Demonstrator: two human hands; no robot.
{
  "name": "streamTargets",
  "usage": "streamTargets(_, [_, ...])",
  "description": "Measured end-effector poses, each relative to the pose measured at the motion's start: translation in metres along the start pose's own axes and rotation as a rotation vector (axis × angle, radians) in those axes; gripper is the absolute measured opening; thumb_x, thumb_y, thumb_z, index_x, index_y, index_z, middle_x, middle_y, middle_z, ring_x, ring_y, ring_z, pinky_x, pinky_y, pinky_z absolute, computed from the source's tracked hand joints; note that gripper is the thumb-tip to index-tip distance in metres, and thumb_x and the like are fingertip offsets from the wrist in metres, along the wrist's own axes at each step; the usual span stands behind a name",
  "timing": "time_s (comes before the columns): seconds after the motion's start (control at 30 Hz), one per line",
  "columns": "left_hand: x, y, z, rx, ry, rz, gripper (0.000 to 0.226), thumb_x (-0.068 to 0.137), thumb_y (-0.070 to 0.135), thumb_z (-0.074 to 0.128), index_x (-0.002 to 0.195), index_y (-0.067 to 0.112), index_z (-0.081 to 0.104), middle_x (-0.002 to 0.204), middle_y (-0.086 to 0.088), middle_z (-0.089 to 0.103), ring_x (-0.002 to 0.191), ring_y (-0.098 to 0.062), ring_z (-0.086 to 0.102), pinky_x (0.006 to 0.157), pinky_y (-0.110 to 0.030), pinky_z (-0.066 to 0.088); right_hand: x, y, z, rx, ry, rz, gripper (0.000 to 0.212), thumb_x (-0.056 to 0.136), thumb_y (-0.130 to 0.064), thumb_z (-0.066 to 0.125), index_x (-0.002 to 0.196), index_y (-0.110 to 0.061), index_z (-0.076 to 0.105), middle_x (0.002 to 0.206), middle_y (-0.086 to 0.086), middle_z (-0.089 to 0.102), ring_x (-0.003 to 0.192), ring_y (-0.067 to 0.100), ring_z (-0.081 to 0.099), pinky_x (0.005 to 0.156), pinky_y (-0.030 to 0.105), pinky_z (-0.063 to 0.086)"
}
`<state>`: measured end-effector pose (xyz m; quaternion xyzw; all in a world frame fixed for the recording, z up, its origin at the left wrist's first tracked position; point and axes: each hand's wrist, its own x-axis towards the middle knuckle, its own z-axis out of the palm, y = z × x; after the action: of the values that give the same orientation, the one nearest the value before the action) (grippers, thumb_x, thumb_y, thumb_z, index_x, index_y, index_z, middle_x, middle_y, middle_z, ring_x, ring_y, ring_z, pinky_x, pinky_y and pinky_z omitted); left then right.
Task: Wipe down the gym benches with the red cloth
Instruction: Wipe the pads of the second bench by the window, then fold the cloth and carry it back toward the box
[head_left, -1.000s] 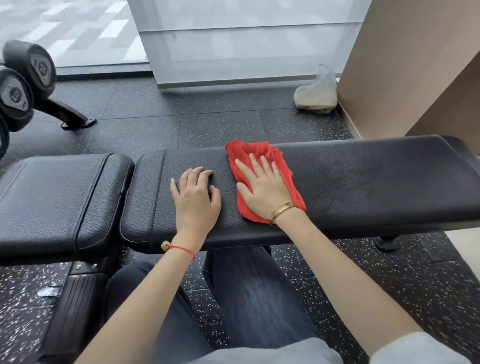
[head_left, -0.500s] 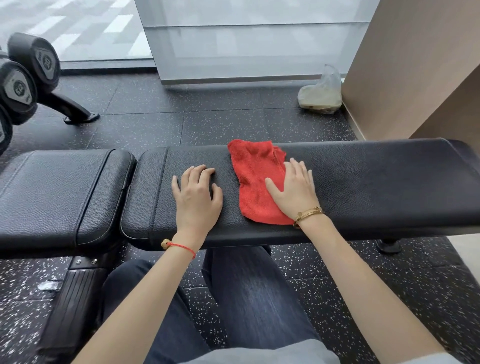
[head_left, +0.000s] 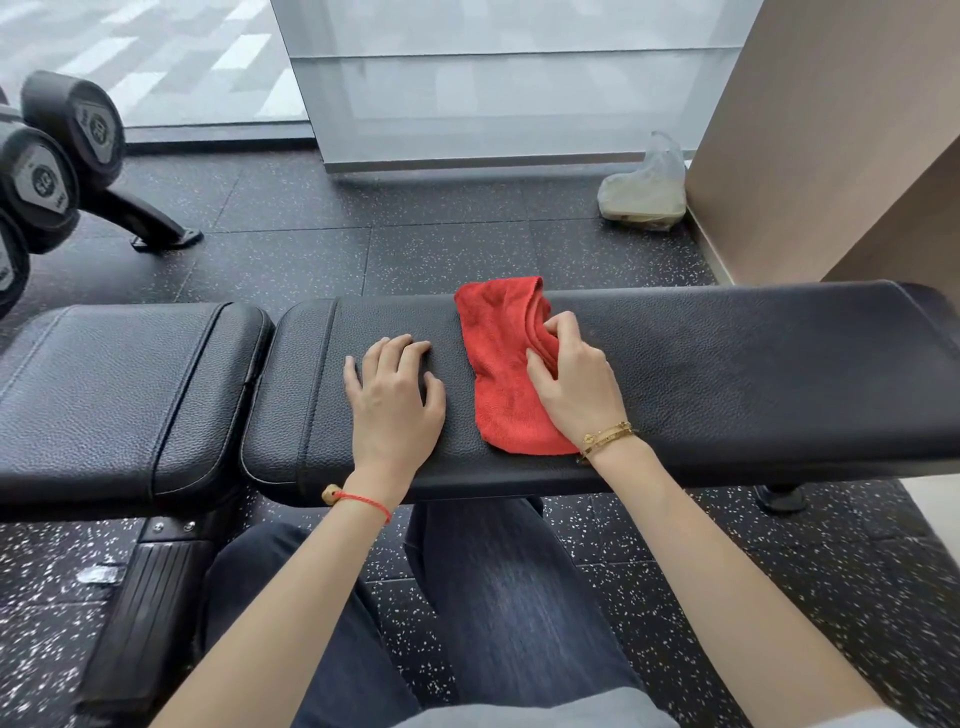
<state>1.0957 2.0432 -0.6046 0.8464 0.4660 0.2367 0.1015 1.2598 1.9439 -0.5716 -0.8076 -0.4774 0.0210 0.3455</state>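
A red cloth (head_left: 501, 364) lies across the long black pad of the gym bench (head_left: 753, 374), reaching from its far edge to near its front edge. My right hand (head_left: 574, 376) sits on the cloth's right side, fingers curled and bunching the fabric between fingers and thumb. My left hand (head_left: 395, 397) rests on the pad just left of the cloth, its fingertips bent against the leather and nothing in it. A shorter seat pad (head_left: 119, 389) adjoins the long pad on the left.
Dumbbells on a rack (head_left: 47, 176) stand at the far left. A plastic bag (head_left: 644, 195) lies on the speckled floor by the beige wall (head_left: 831, 140) at the right. A glass wall runs behind the bench. My legs are under the bench's front edge.
My right hand slid from the middle of the cloth to its right side, then its flat fingers curled and gathered the fabric. The left hand stayed put.
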Motion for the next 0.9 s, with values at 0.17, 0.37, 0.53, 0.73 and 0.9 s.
streamTargets(0.17, [0.001,0.001,-0.002,-0.035,0.007,-0.013,0.037,0.089,0.022,0.054,0.126,0.017,0.059,0.137,-0.001,0.055,0.136,-0.023,0.042,0.119,-0.052,0.019,0.005,-0.011,-0.001,0.183,-0.015,0.016,0.022,0.09,-0.022,0.06,0.103,-0.011,0.047,0.079,0.006,0.066,0.075,0.033,0.063,0.072,0.039,0.046])
streamTargets(0.37, [0.0,-0.003,0.0,-0.085,0.089,-0.006,0.037,0.088,0.02,0.054,0.124,0.017,0.06,0.13,-0.001,0.06,0.129,-0.022,0.049,0.118,-0.048,0.025,0.01,-0.01,0.01,0.269,-0.034,0.061,0.021,0.088,-0.021,0.064,0.102,-0.013,0.051,0.081,-0.003,0.064,0.068,0.011,0.058,0.068,0.021,0.042])
streamTargets(0.53, [0.001,-0.008,0.001,-0.129,0.095,-0.023,0.037,0.088,0.021,0.051,0.123,0.02,0.061,0.127,0.003,0.061,0.126,-0.018,0.052,0.119,-0.044,0.025,0.022,-0.008,0.015,0.346,-0.094,0.11,0.022,0.085,-0.021,0.068,0.101,-0.015,0.054,0.082,-0.016,0.065,0.075,-0.003,0.061,0.074,0.014,0.044])
streamTargets(0.73, [0.002,0.001,-0.061,-0.113,-0.062,-0.109,0.033,0.09,0.018,0.056,0.122,0.017,0.062,0.126,0.0,0.063,0.124,-0.02,0.054,0.114,-0.045,0.033,0.029,-0.059,-0.014,0.399,-0.236,0.242,0.025,0.085,-0.016,0.069,0.105,-0.01,0.054,0.098,-0.001,0.067,0.09,0.017,0.064,0.088,0.034,0.048])
streamTargets(0.9, [-0.005,0.019,-0.154,-0.147,-0.141,-0.217,0.028,0.093,0.016,0.058,0.12,0.013,0.063,0.12,-0.004,0.064,0.115,-0.025,0.057,0.101,-0.042,0.044,0.032,-0.12,-0.073,0.444,-0.369,0.322,0.024,0.086,-0.015,0.068,0.105,-0.007,0.055,0.098,0.003,0.069,0.091,0.016,0.065,0.089,0.041,0.049])
